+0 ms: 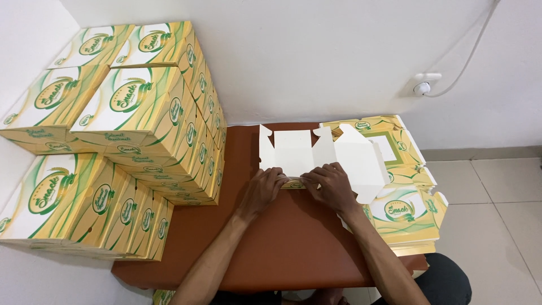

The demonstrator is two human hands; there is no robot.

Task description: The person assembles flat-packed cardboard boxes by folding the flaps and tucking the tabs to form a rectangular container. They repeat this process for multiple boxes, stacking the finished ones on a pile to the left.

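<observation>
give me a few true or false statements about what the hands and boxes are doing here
1. Both hands, left hand and right hand, press on a flat white carton blank. True.
2. The blank lies on a glass table. False: it lies on a brown padded surface.
3. Assembled yellow and green boxes are stacked on the person's left. True.
4. The pile of flat blanks sits on the person's left. False: it is on the right.
5. A cable runs up the white wall. True.

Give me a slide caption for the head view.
Both hands, left hand and right hand, press a white flat carton blank on a brown table.
</observation>
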